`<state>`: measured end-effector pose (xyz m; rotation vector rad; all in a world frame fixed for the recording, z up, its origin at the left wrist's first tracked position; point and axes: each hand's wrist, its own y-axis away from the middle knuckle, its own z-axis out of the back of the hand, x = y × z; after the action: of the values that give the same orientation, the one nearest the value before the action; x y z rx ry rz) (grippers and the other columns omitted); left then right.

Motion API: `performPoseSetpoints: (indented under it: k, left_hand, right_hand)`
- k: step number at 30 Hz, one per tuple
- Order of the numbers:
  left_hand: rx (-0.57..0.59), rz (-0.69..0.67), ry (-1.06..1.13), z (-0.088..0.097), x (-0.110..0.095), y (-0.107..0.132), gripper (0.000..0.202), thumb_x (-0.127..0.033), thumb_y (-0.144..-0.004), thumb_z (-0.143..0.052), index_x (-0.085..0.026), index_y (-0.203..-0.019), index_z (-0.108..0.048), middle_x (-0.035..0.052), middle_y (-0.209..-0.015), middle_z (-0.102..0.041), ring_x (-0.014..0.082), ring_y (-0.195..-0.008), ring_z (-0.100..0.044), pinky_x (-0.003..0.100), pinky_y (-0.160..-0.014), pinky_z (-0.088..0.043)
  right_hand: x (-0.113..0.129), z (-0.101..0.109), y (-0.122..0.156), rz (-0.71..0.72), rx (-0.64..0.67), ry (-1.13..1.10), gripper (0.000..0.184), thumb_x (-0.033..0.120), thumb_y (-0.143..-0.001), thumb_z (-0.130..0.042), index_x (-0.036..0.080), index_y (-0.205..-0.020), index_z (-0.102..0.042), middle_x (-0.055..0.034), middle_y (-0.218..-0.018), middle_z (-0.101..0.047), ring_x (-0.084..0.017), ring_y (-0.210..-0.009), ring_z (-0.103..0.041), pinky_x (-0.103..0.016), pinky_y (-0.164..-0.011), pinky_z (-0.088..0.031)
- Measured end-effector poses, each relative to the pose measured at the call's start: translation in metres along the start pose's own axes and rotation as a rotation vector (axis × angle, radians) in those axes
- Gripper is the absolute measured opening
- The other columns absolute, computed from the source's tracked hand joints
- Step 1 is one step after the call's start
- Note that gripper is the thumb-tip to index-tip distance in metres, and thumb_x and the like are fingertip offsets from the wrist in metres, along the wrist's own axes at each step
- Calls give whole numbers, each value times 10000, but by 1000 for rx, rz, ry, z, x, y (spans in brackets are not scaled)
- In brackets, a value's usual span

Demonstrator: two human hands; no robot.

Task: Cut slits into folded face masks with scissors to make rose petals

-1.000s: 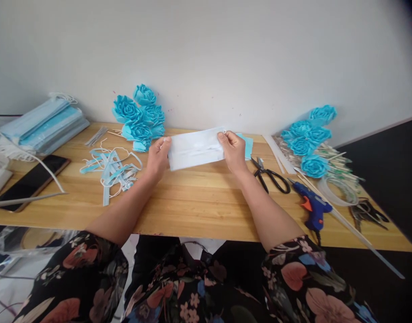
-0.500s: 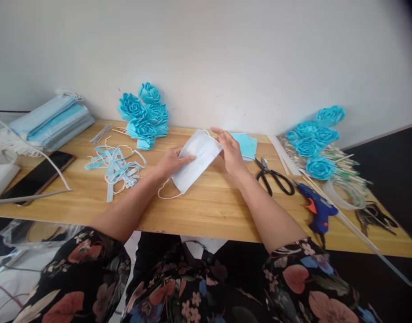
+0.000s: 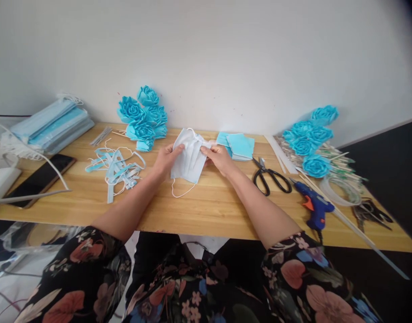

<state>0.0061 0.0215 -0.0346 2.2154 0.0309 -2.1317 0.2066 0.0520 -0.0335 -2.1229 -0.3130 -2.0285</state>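
A pale face mask (image 3: 188, 159) with white ear loops hangs above the table, gripped between both hands. My left hand (image 3: 166, 159) pinches its left edge, thumb on top. On the other side, my right hand (image 3: 219, 158) is closed on its upper right edge. The mask's pleats bunch and spread a little near the right thumb. Behind the right hand lie cut light-blue fabric squares (image 3: 241, 147). Black-handled scissors (image 3: 266, 175) rest to the right of that hand. Left of the left hand is a tangle of cut mask strips and loops (image 3: 120, 168).
Blue fabric roses stand in a left bunch (image 3: 141, 119) and a right bunch (image 3: 310, 139). A stack of masks (image 3: 54, 125) and a phone (image 3: 41, 179) lie at the left. At the right are a blue glue gun (image 3: 313, 204), clear tape (image 3: 338, 192) and dark snips (image 3: 370, 213).
The mask has turned more upright and shifted slightly left. My right hand has moved from its upper corner to pinch its right edge, and the pleats now show.
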Motion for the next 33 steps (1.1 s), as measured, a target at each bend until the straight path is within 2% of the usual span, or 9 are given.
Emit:
performPoseSetpoints:
  k: [3,6,8,12,16,19,23,28,33]
  left_hand:
    - [-68,-15,27,1,-2,-2,609,-721,-593,-840,-172,-775,-648,12,-684,-655,149,-615,-565,267,-575,-436]
    - [-56,38,28,-2,-4,0,650,-751,-584,-821,-162,-813,-672,33,-715,-688,182,-653,-612,277,-582,-467]
    - [0,58,11,-3,-5,2,652,-716,-590,-836,-150,-889,-711,57,-802,-738,210,-716,-657,289,-614,-503]
    - [129,53,-57,-4,-5,4,541,-501,-602,-894,-149,-991,-764,78,-936,-784,219,-785,-695,297,-670,-541]
    - [189,102,-114,-4,-4,3,419,-420,-646,-860,-146,-949,-770,72,-896,-778,201,-734,-682,293,-641,-527]
    - [207,100,-119,-4,-4,4,451,-439,-626,-869,-143,-951,-765,58,-871,-762,180,-703,-652,278,-621,-505]
    - [177,120,-97,-6,-8,8,530,-511,-599,-877,-144,-960,-754,54,-860,-752,169,-679,-626,271,-603,-487]
    - [170,165,-57,-10,-15,13,567,-597,-593,-870,-144,-910,-744,55,-814,-741,169,-645,-621,273,-577,-480]
    - [188,153,-187,-10,-13,12,397,-459,-621,-891,-141,-810,-747,66,-769,-744,195,-672,-651,287,-592,-501]
  right_hand:
    - [0,3,-2,-9,-3,-1,511,687,-592,-877,209,-653,-708,-23,-655,-722,-195,-624,-674,-321,-549,-566]
    - [1,4,-1,-27,31,8,510,677,-595,-881,202,-722,-746,-38,-720,-758,-201,-669,-693,-319,-587,-573]
    - [1,4,1,-18,45,12,497,644,-605,-888,200,-798,-772,-41,-798,-784,-205,-735,-709,-324,-663,-584]
    - [0,3,2,34,50,14,476,577,-636,-884,206,-916,-779,-39,-955,-800,-215,-872,-712,-341,-818,-572]
    - [-4,6,-3,87,-88,78,491,656,-652,-831,210,-789,-680,-23,-811,-718,-200,-786,-648,-318,-712,-521]
    - [-5,9,-5,105,-188,136,563,750,-685,-752,232,-682,-532,15,-669,-571,-163,-689,-554,-295,-632,-453]
    - [-5,9,-5,135,-213,144,626,812,-741,-670,241,-640,-435,21,-626,-469,-152,-657,-493,-297,-618,-424]
    - [-7,8,-3,145,-157,89,621,831,-796,-619,235,-668,-499,-15,-680,-536,-169,-680,-532,-317,-637,-473]
    - [-3,7,0,133,-106,90,644,867,-795,-574,241,-654,-515,-28,-682,-557,-183,-688,-545,-328,-634,-467]
